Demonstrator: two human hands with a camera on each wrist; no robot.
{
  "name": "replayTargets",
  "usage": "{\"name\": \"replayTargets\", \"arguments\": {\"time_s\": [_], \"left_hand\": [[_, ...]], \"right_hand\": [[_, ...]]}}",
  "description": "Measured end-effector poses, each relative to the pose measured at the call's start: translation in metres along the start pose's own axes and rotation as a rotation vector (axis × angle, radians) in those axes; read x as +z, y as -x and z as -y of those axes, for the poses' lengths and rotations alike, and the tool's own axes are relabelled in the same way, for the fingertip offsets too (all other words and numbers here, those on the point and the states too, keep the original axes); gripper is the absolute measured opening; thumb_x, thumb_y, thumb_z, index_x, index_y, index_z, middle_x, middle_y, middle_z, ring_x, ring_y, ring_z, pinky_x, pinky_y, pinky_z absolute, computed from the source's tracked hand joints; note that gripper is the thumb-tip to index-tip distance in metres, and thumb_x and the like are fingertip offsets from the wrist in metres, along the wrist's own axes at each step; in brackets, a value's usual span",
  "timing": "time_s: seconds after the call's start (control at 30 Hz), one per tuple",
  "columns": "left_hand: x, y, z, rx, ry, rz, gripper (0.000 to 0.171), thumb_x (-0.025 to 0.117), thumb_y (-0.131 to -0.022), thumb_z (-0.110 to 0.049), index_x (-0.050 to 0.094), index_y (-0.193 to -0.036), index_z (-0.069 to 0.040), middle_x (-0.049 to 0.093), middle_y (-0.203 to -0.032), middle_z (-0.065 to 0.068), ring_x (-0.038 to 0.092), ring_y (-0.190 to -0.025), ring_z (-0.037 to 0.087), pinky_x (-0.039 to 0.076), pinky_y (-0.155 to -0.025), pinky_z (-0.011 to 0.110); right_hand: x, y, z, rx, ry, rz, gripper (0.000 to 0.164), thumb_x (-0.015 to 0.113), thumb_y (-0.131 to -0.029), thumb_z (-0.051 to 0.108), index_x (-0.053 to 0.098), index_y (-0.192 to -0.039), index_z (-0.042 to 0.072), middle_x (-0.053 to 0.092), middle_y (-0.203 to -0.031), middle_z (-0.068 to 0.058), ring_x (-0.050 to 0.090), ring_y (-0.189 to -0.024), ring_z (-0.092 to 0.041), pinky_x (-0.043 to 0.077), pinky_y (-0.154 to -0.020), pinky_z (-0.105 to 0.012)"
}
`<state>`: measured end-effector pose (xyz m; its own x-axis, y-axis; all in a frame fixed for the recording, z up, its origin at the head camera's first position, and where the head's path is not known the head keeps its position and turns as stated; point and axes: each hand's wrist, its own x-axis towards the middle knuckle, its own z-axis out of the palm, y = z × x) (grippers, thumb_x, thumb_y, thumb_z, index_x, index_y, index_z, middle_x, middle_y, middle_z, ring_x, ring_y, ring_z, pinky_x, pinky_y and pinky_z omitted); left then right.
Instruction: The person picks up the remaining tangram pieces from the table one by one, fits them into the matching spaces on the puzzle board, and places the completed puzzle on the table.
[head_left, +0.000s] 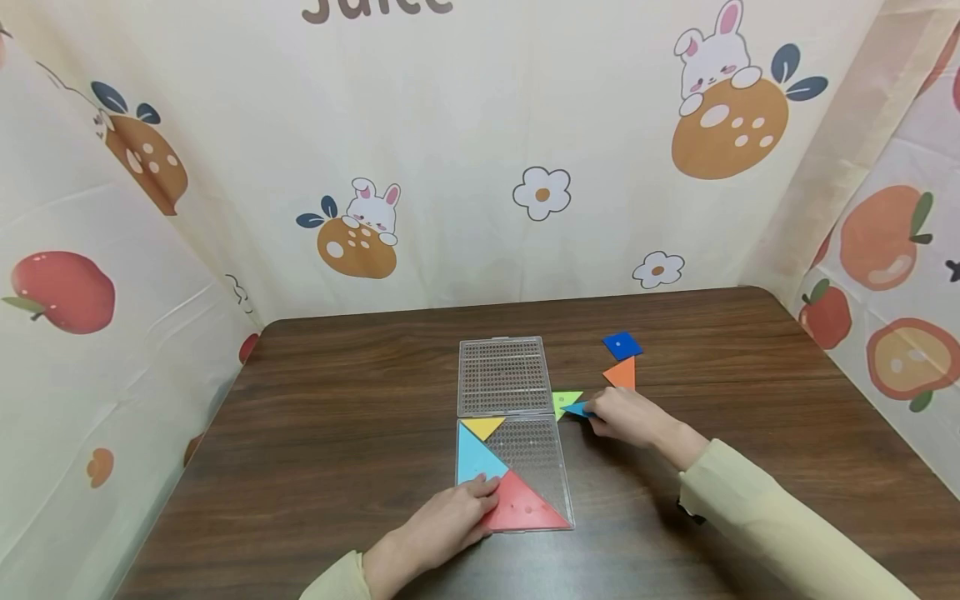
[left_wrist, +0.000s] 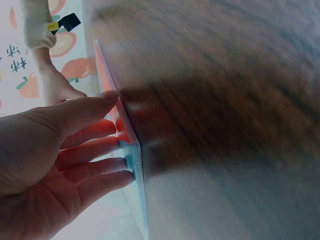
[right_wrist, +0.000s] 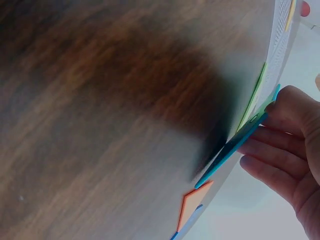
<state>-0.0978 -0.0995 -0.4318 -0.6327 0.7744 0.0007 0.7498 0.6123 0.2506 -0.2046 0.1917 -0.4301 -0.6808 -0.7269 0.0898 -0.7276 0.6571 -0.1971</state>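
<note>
My right hand [head_left: 628, 416] pinches a blue tangram piece [head_left: 575, 409] by its edge, tilted just above the table. In the right wrist view this blue piece [right_wrist: 220, 159] slants between thumb and fingers; its full outline is partly hidden. Beneath its tip is a light green piece [head_left: 562, 401], beside the clear case [head_left: 566, 483]. My left hand [head_left: 448, 518] rests at the case's near left side, fingertips on the light blue triangle [head_left: 476, 458] and the red triangle [head_left: 525, 507], thumb along the near edge. A yellow triangle [head_left: 483, 427] lies in the case's upper left corner.
The case's other half, a dotted panel [head_left: 504, 377], lies unfolded behind. To the right are an orange triangle [head_left: 622, 372] and a dark blue square [head_left: 622, 344] on the brown wooden table [head_left: 337, 417]. Printed curtains [head_left: 465, 108] stand behind and at both sides.
</note>
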Motion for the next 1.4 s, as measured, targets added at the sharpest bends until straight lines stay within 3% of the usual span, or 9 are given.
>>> {"name": "replayTargets", "arguments": {"time_s": [0.33,0.53,1.03,1.4], "left_hand": [[0.001,0.001,0.0,-0.004,-0.005,-0.008,0.029,0.06,-0.085,-0.018,0.062,-0.11,-0.002,0.054,-0.121,0.012,0.052,-0.108,0.024,0.045,-0.084,0.031],[0.001,0.002,-0.001,-0.01,0.001,-0.002,0.031,0.06,-0.085,-0.019,0.062,-0.111,-0.002,0.053,-0.121,0.012,0.051,-0.109,0.025,0.045,-0.084,0.031],[0.002,0.002,0.0,-0.016,0.002,-0.007,0.03,0.059,-0.086,-0.02,0.062,-0.111,-0.003,0.053,-0.122,0.011,0.051,-0.109,0.025,0.046,-0.083,0.031],[0.003,0.0,0.001,-0.026,0.001,0.004,0.032,0.059,-0.086,-0.02,0.061,-0.112,-0.003,0.053,-0.122,0.011,0.051,-0.11,0.024,0.046,-0.083,0.032]], "right_hand": [[-0.004,0.004,0.003,0.026,0.02,-0.101,0.024,0.061,-0.071,-0.002,0.051,-0.058,0.015,0.038,-0.055,0.012,0.031,-0.049,-0.001,0.028,-0.044,-0.016],[-0.007,0.004,0.004,0.084,0.015,-0.147,0.012,0.063,-0.071,0.0,0.061,-0.067,0.011,0.049,-0.062,0.009,0.037,-0.052,-0.002,0.033,-0.047,-0.018],[-0.014,0.003,0.004,0.186,-0.037,-0.145,0.004,0.066,-0.076,0.001,0.066,-0.081,0.002,0.061,-0.071,-0.001,0.05,-0.057,-0.005,0.048,-0.053,-0.024],[-0.017,0.003,-0.002,0.198,-0.132,-0.189,0.007,0.063,-0.077,-0.006,0.067,-0.077,-0.001,0.063,-0.072,-0.006,0.06,-0.065,-0.015,0.051,-0.058,-0.029]]}}
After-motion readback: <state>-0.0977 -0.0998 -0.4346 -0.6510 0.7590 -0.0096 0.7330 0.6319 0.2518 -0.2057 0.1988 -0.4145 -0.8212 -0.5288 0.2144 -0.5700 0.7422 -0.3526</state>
